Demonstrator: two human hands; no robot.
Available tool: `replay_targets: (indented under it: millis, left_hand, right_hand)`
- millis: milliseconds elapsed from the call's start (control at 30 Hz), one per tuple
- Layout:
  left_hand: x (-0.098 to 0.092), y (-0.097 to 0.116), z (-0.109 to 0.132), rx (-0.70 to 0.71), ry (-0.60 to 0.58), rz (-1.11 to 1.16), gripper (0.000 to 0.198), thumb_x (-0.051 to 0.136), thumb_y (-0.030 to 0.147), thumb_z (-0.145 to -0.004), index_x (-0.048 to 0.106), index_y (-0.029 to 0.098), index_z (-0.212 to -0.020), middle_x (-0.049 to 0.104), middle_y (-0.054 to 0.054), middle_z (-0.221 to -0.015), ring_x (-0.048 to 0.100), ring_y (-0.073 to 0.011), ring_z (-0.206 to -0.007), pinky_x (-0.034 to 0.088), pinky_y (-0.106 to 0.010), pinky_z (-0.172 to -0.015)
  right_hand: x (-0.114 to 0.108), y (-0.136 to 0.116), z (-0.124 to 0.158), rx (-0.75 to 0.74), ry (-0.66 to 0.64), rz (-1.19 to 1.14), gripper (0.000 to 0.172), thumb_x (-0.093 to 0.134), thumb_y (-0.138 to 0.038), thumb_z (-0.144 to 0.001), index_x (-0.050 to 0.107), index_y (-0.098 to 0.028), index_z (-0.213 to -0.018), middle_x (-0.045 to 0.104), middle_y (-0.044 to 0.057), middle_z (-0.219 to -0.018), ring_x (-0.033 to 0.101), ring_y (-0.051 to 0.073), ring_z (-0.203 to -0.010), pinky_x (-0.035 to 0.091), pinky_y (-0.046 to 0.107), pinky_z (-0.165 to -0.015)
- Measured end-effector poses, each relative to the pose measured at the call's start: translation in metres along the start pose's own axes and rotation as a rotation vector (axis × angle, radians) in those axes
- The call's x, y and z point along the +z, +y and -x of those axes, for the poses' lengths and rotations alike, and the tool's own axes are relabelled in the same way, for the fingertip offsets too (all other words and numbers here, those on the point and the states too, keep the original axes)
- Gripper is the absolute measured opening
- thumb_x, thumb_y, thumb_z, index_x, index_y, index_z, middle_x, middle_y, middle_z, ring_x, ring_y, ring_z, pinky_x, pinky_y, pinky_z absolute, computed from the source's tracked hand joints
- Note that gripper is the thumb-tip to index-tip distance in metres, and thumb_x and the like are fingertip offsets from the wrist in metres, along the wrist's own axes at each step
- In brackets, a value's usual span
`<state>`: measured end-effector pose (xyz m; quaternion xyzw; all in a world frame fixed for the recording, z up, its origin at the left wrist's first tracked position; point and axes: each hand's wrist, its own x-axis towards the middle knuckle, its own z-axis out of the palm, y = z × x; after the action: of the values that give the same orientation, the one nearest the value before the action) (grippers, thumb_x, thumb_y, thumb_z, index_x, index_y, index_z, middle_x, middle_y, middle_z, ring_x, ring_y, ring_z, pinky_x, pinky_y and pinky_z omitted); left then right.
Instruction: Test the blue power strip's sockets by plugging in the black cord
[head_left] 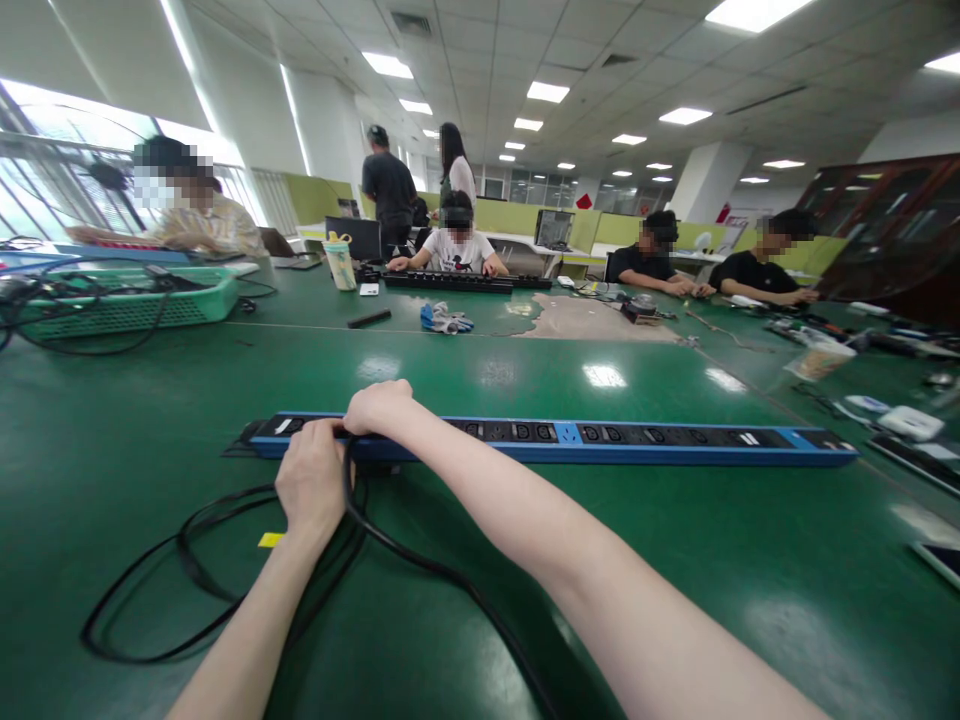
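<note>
A long blue-and-black power strip (652, 437) lies across the table before me, its row of sockets facing up. Both my hands meet at its left part. My left hand (311, 475) is closed at the strip's near edge, fingertips hidden. My right hand (379, 405) reaches across from the right, fingers curled down over the sockets. A thick black cable (427, 565) rises to the gap between the hands, and its end is hidden under my right fingers. More thin black cable (127, 658) lies looped on the left, near a yellow tag (271, 540).
The green table (187, 400) bears a green basket (150, 305) of cables at left. Gloves (446, 319), a black bar (369, 319) and a cup (341, 262) stand or lie farther back. Several people sit around the table. Devices and cables crowd the right side.
</note>
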<state>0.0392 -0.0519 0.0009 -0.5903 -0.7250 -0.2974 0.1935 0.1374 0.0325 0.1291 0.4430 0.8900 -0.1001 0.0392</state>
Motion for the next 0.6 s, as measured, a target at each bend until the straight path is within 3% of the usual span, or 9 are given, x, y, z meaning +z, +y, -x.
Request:
replay_targets:
  millis: [200,333,433,500,600]
  left_hand:
    - [0.002,-0.001,0.001,0.017,-0.008,-0.021,0.027,0.047,0.022,-0.101,0.061,0.018,-0.123,0.067,-0.012,-0.118,0.060,-0.0274,-0.107,0.047,-0.036,-0.083]
    - [0.000,-0.001,0.002,0.041,-0.025,-0.041,0.031,0.046,0.023,-0.102,0.060,0.019,-0.129,0.067,-0.012,-0.122,0.059,-0.0277,-0.110,0.047,-0.037,-0.086]
    - [-0.001,0.000,0.002,0.046,-0.026,-0.034,0.032,0.044,0.024,-0.103,0.061,0.020,-0.130,0.067,-0.011,-0.125,0.059,-0.0273,-0.112,0.047,-0.037,-0.087]
    - [-0.001,0.000,0.002,0.041,-0.022,-0.026,0.032,0.043,0.024,-0.104,0.061,0.020,-0.129,0.067,-0.011,-0.126,0.059,-0.0274,-0.113,0.048,-0.037,-0.087]
    - [0.000,0.000,0.003,0.038,-0.027,-0.031,0.032,0.044,0.024,-0.103,0.062,0.020,-0.129,0.066,-0.012,-0.128,0.059,-0.0281,-0.116,0.048,-0.037,-0.088]
  right_hand:
    - [0.002,0.008,0.014,-0.039,0.036,-0.043,0.037,0.064,-0.042,-0.095,0.079,-0.014,-0.115,0.074,0.021,-0.131,0.072,0.033,-0.122,0.059,0.046,-0.101]
    - [-0.006,0.018,0.002,-0.026,-0.157,-0.166,0.034,0.068,-0.046,-0.093,0.079,-0.014,-0.097,0.081,0.014,-0.097,0.079,0.026,-0.091,0.064,0.032,-0.078]
    - [-0.007,0.021,-0.017,0.010,-0.289,-0.282,0.032,0.070,-0.044,-0.092,0.075,-0.014,-0.083,0.076,0.008,-0.075,0.074,0.018,-0.069,0.059,0.023,-0.063]
    - [-0.004,0.020,-0.027,0.059,-0.273,-0.290,0.034,0.073,-0.047,-0.089,0.074,-0.015,-0.077,0.075,0.006,-0.071,0.073,0.017,-0.066,0.060,0.024,-0.066]
    - [0.003,0.018,-0.028,0.108,-0.211,-0.283,0.037,0.077,-0.054,-0.084,0.076,-0.019,-0.074,0.078,0.006,-0.076,0.076,0.021,-0.075,0.063,0.032,-0.082]
